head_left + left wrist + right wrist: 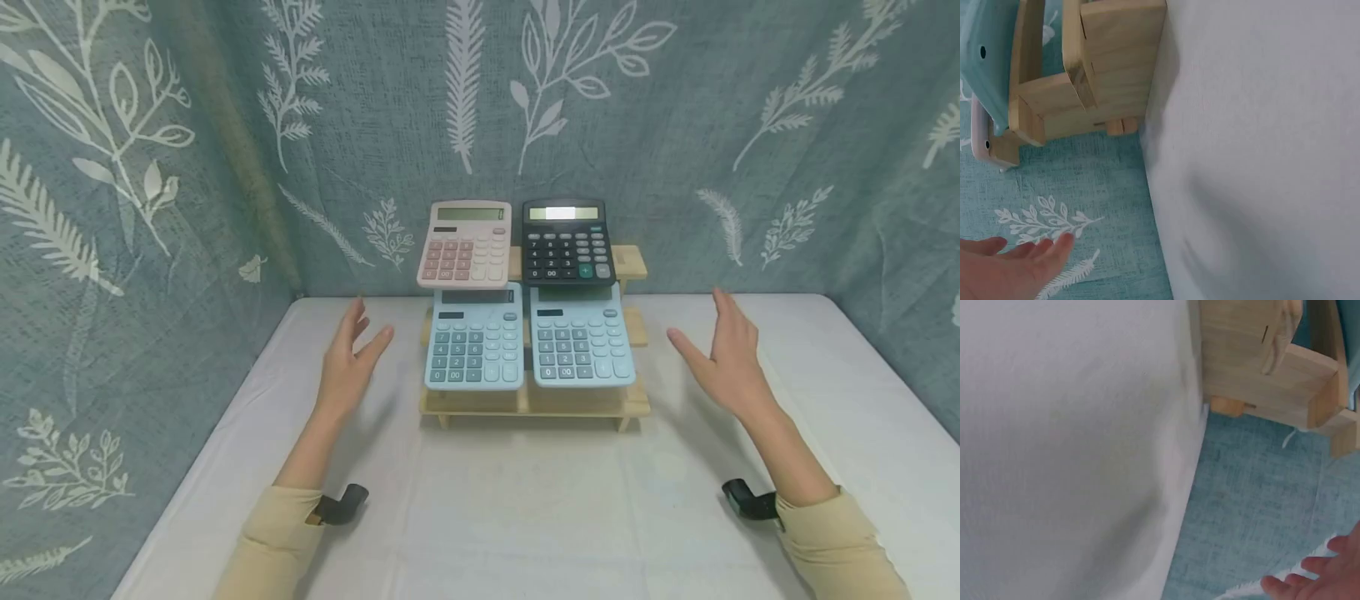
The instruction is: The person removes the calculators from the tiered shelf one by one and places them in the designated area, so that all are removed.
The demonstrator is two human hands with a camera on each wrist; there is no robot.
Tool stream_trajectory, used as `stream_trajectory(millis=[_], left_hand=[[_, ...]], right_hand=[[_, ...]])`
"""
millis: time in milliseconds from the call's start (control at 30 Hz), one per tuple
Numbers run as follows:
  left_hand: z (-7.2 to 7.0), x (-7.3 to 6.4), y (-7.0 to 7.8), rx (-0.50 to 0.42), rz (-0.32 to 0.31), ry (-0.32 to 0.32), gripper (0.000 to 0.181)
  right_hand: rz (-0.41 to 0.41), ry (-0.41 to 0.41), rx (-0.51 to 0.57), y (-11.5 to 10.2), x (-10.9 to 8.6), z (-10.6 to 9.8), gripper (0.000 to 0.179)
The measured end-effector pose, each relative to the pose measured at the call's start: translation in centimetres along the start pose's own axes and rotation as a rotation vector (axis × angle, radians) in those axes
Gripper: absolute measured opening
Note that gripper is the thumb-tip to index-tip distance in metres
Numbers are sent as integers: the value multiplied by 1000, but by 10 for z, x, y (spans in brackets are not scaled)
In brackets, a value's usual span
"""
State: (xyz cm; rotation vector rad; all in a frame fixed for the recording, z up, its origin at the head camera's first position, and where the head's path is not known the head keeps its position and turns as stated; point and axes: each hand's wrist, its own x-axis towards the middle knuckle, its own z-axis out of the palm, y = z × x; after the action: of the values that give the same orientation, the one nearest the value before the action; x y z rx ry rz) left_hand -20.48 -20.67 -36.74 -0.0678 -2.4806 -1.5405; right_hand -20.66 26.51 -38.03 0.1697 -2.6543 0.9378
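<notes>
Four calculators lean on a tiered wooden rack [585,405] in the head view. A pink calculator [465,243] and a black calculator [567,242] stand on the upper tier. Below them are two light-blue ones, the left blue calculator [475,337] and the right blue calculator [581,337]. To the left of the rack my left hand [347,358] is held above the table, fingers extended and thumb apart, touching nothing. My right hand [727,358] is held likewise on the right side, apart from the rack. Each wrist view shows part of a hand and the rack's side.
A white cloth [525,508] covers the table. Behind it and at both sides hangs a blue-green curtain [405,100] with white leaf patterns. Black wrist devices [342,505] stick out from both sleeves.
</notes>
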Motion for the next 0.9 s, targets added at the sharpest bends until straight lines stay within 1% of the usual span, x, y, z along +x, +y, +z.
stream_trajectory(millis=[100,167,233,400,500,600,667,767,900], left_hand=[[0,-3,1,-141,-42,-54,74],[0,-4,1,-225,-56,-92,71],[1,-6,0,-292,-74,-124,68],[0,-10,-1,-380,-124,-174,65],[1,-11,-3,-435,-151,-203,65],[1,-13,-6,-462,-163,-235,64],[1,-15,-10,-462,-163,-261,65],[1,-17,-13,-442,-160,-290,68],[3,-18,-16,-382,-170,-320,71]], right_hand=[[-11,12,35,-2,-1,-1,82],[-4,9,58,-5,-3,-2,81],[-2,0,89,-8,-4,-3,79],[14,-35,179,-15,-7,-5,75],[40,-68,205,-19,-9,-5,74],[63,-105,224,-23,-10,-5,72],[81,-135,240,-24,-11,-6,72],[104,-180,280,-27,-14,-6,71],[132,-240,317,-32,-15,-5,69]])
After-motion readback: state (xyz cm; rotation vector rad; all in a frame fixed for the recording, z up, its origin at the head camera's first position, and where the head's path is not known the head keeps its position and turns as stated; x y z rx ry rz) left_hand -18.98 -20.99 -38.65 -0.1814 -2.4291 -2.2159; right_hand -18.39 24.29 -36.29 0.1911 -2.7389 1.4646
